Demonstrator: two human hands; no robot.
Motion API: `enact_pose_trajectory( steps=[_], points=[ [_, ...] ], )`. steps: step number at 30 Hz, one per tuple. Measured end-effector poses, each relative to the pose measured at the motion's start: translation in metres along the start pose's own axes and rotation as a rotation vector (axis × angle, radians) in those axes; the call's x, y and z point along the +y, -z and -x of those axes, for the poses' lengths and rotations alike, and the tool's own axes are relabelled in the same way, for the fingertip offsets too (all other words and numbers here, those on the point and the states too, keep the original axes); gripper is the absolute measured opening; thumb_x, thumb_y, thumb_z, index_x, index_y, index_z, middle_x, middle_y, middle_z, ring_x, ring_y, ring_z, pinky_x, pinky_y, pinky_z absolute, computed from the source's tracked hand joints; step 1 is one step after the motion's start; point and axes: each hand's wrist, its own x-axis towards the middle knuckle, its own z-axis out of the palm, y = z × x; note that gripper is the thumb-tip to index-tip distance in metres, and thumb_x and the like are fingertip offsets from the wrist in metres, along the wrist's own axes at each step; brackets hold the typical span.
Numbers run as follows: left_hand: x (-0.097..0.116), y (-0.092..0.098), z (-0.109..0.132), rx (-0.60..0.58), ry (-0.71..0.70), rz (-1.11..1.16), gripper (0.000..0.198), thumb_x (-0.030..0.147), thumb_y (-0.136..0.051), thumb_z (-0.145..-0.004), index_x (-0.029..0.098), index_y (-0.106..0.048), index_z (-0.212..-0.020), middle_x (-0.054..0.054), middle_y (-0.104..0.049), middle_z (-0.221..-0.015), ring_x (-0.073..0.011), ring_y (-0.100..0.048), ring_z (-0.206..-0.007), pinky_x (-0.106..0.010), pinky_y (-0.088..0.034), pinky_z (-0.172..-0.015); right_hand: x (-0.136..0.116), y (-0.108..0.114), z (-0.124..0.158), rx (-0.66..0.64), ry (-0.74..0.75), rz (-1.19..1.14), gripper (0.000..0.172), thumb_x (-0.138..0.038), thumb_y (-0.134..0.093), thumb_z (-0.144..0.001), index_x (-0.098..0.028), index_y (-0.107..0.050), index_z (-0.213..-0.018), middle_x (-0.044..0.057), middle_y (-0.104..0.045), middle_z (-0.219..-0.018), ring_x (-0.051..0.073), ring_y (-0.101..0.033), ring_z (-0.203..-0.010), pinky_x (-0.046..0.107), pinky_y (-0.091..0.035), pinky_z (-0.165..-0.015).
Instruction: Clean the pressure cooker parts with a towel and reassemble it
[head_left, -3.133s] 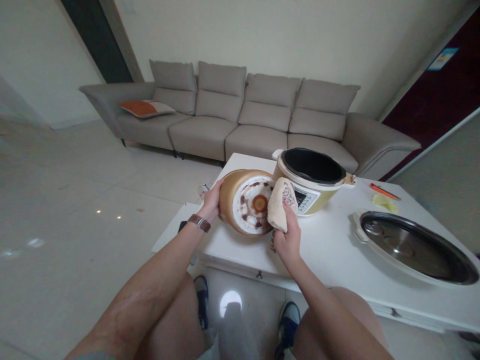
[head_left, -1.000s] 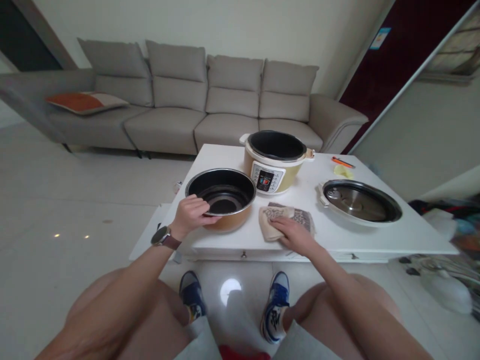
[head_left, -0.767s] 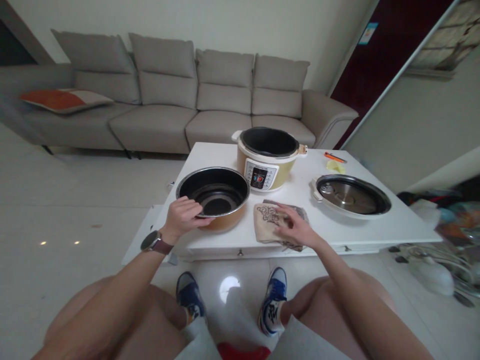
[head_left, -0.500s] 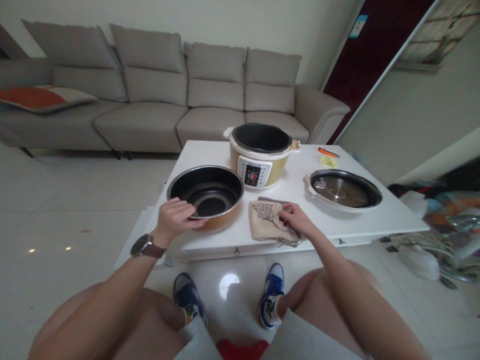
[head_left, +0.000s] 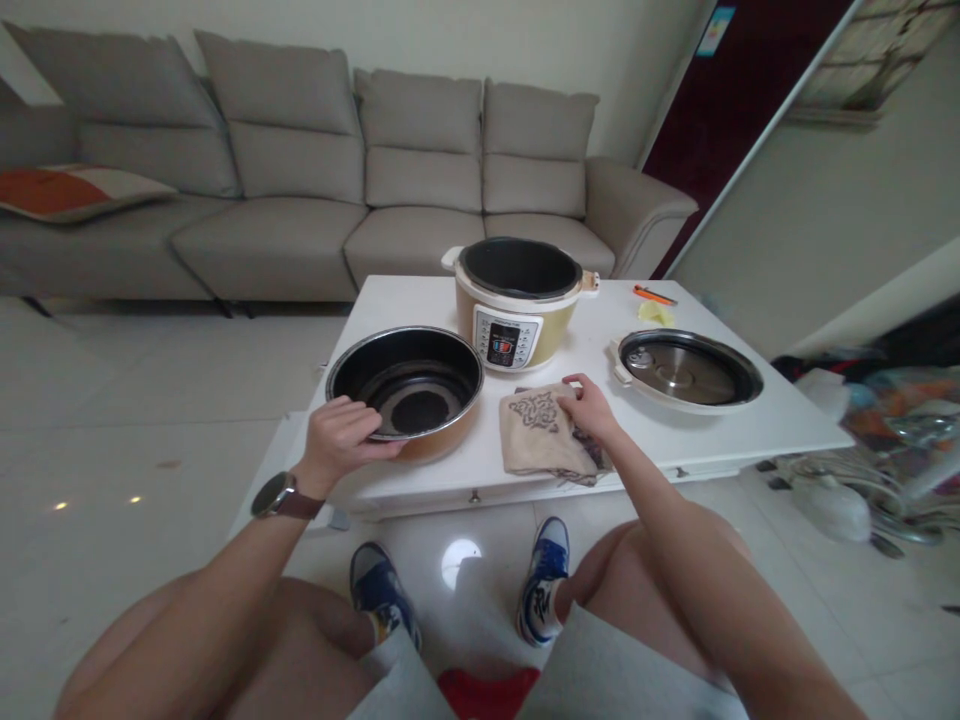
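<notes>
And it's the right hand (head_left: 589,408) that has the folded cloth (head_left: 541,435): it's right there at the far right corner, thumb over the printed layer, index finger reaching past the back edge, the other fingers loosely curled. Whether that's a true pinch or just a touch, this angle won't settle. The cloth lies flat near the front edge of the white table (head_left: 645,440), just right of the inner pot (head_left: 439,442), in front of the cooker (head_left: 551,332); it's folded almost square, so no clear long axis to call. Over on the other side, the left hand (head_left: 341,440) is closed firmly over the pot's near-left rim, fingers inside, thumb outside. So the whole pot stands between that hand and the cloth, and the right is clearly the nearer, coming in from the cloth's right side.
</notes>
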Motion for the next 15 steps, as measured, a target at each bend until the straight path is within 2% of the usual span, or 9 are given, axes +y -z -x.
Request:
enact_pose_trajectory(
  steps=[2, 7, 9, 11, 13, 15],
  points=[
    [0.000, 0.000, 0.000, 0.006, -0.006, -0.002, 0.052, 0.040, -0.073, -0.088, 0.022, -0.036, -0.057, 0.004, -0.040, -0.050, -0.0132, -0.038, -0.050, -0.033, -0.028, -0.055, 0.007, 0.008, -0.004, 0.042, 0.016, 0.117, 0.042, -0.025, -0.061, -0.079, -0.023, -0.058, -0.121, -0.001, -0.066, -0.079, 0.016, -0.059, -0.064, 0.026, -0.043, -0.061],
    [-0.001, 0.000, -0.002, 0.013, -0.008, 0.007, 0.050, 0.035, -0.074, -0.086, 0.022, -0.036, -0.057, 0.005, -0.040, -0.050, -0.0130, -0.038, -0.050, -0.033, -0.028, -0.054, 0.015, 0.021, -0.005, -0.049, -0.008, 0.328, 0.043, -0.017, -0.063, -0.077, -0.021, -0.061, -0.120, -0.002, -0.061, -0.070, 0.018, -0.058, -0.068, 0.028, -0.043, -0.067],
    [-0.001, 0.001, -0.003, 0.010, -0.006, 0.005, 0.050, 0.035, -0.075, -0.086, 0.022, -0.036, -0.057, 0.005, -0.040, -0.050, -0.0130, -0.039, -0.050, -0.033, -0.028, -0.054, 0.012, 0.022, -0.002, -0.044, -0.008, 0.343, 0.040, -0.019, -0.063, -0.080, -0.020, -0.061, -0.120, -0.002, -0.060, -0.070, 0.018, -0.058, -0.069, 0.028, -0.043, -0.068],
    [-0.001, 0.002, -0.004, 0.009, -0.004, 0.001, 0.049, 0.035, -0.075, -0.086, 0.022, -0.036, -0.057, 0.005, -0.041, -0.050, -0.0131, -0.039, -0.050, -0.033, -0.028, -0.055, 0.007, 0.024, 0.003, -0.069, -0.041, 0.301, 0.041, -0.029, -0.063, -0.085, -0.020, -0.057, -0.125, -0.001, -0.061, -0.072, 0.018, -0.059, -0.070, 0.028, -0.044, -0.066],
    [0.000, 0.003, -0.005, 0.014, -0.005, -0.003, 0.049, 0.035, -0.074, -0.086, 0.022, -0.036, -0.057, 0.005, -0.041, -0.050, -0.0131, -0.040, -0.050, -0.033, -0.028, -0.054, 0.002, 0.029, 0.010, -0.166, -0.108, 0.186, 0.054, -0.043, -0.067, -0.086, -0.021, -0.051, -0.133, 0.000, -0.063, -0.078, 0.018, -0.061, -0.070, 0.027, -0.046, -0.061],
    [0.000, 0.003, -0.005, 0.014, -0.006, -0.003, 0.049, 0.035, -0.074, -0.086, 0.022, -0.036, -0.057, 0.005, -0.041, -0.050, -0.0131, -0.039, -0.050, -0.032, -0.028, -0.054, 0.001, 0.037, 0.017, -0.310, -0.162, 0.071, 0.073, -0.050, -0.075, -0.081, -0.021, -0.045, -0.140, 0.001, -0.065, -0.083, 0.018, -0.062, -0.069, 0.027, -0.048, -0.057]
  ],
)
